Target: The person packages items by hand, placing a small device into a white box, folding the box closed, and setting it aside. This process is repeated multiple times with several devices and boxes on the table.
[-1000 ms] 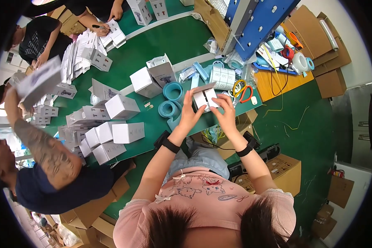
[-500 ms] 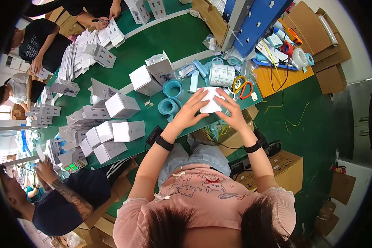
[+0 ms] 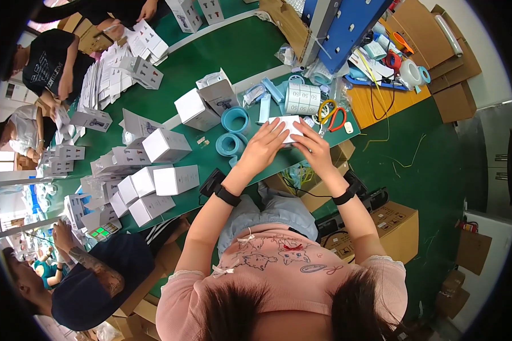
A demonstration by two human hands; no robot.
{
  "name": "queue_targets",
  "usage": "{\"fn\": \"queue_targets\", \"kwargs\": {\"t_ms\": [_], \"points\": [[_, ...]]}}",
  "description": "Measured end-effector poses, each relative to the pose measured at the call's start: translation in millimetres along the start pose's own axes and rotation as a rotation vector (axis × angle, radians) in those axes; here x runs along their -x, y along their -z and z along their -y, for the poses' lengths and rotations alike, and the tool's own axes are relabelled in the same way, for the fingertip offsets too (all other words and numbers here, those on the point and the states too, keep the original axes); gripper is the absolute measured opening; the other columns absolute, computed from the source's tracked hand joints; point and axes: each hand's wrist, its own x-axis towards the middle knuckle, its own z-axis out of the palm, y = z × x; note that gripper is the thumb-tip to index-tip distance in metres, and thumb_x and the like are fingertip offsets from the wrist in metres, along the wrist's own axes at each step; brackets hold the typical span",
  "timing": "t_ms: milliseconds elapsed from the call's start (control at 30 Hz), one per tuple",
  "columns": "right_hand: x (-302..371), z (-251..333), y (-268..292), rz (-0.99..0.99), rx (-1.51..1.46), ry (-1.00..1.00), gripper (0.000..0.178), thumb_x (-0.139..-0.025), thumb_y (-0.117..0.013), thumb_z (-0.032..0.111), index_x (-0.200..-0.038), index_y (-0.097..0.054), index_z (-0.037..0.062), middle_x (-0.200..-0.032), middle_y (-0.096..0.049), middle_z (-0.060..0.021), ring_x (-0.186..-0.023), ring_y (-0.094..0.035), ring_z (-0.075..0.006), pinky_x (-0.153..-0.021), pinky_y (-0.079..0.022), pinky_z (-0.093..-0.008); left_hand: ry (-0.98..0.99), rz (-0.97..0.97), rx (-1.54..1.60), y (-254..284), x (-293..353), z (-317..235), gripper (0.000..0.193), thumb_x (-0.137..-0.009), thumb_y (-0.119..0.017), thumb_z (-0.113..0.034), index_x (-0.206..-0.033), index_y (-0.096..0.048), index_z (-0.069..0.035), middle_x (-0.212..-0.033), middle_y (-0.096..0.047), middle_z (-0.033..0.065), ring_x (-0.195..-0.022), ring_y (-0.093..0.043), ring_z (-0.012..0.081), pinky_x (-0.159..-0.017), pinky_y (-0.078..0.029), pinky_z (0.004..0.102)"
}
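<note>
Green bench (image 3: 233, 51): white box (image 3: 288, 126) underhand.

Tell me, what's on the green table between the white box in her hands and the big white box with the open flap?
In the head view, two light blue tape rolls lie between the small white box and the open-flapped box.

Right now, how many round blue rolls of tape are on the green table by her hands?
2. One round blue tape roll stands farther from her; the other blue roll lies beside her left hand. More may be hidden among the clutter.
</note>
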Motion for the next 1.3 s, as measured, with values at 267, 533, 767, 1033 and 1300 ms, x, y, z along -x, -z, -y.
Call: {"fn": "queue_targets", "kwargs": {"t_ms": [267,533,767,1033,1300], "points": [[2.5,1.0,4.8,0.005,0.033,0.105,0.025,-0.074,-0.066,-0.001,-0.098,-0.065,0.0040,-0.119,-0.056,-0.0111,-0.120,-0.045,-0.0340,-0.092,-0.045,-0.0378,-0.024,-0.051,-0.007,-4.5,6.2,-2.6,0.047,-0.073,-0.066,-0.005,-0.119,-0.054,-0.003,-0.126,-0.051,0.0135,-0.123,-0.043,0.0336,-0.099,-0.037,0.0463],[9.8,-14.6,0.4,0.053,0.167,0.245,0.036,-0.072,-0.064,-0.007,-0.106,-0.062,0.0033,-0.119,-0.056,-0.0144,-0.122,-0.042,-0.0388,-0.095,-0.041,-0.0428,-0.098,-0.048,-0.091,-15.3,11.0,4.3,0.051,-0.071,-0.067,-0.003,-0.120,-0.051,0.000,-0.132,-0.045,0.0139,-0.125,-0.039,0.0367,-0.097,-0.038,0.0459],[11.2,-12.7,-2.9,-0.003,-0.056,-0.038,0.044,-0.068,-0.071,0.002,-0.110,-0.060,0.0063,-0.138,-0.035,-0.0165,-0.128,-0.035,-0.0364,-0.096,-0.040,-0.0404,-0.119,-0.098,-0.031,-16.3,12.3,8.1,0.053,-0.070,-0.067,-0.001,-0.120,-0.051,0.000,-0.130,-0.046,0.0144,-0.124,-0.040,0.0360,-0.096,-0.040,0.0442],[-18.5,22.7,-11.2,0.195,0.042,-0.053,0.063,-0.058,-0.078,0.006,-0.116,-0.054,0.0077,-0.128,-0.040,-0.0146,-0.119,-0.042,-0.0316,-0.094,-0.040,-0.0370,-0.029,-0.196,0.098,20.9,34.2,-16.6,0.050,-0.075,-0.064,-0.005,-0.121,-0.048,0.001,-0.129,-0.046,0.0155,-0.123,-0.040,0.0357,-0.100,-0.037,0.0472],[-121.0,136.7,-70.0,0.311,-0.227,-0.045,0.067,-0.057,-0.079,0.011,-0.118,-0.052,0.0111,-0.121,-0.042,-0.0141,-0.118,-0.040,-0.0323,-0.097,-0.036,-0.0369,0.378,-0.949,-0.086,136.0,117.7,-40.8,0.034,-0.077,-0.055,0.003,-0.111,-0.052,0.003,-0.123,-0.048,0.0221,-0.117,-0.046,0.0371,-0.097,-0.037,0.0414]]}}
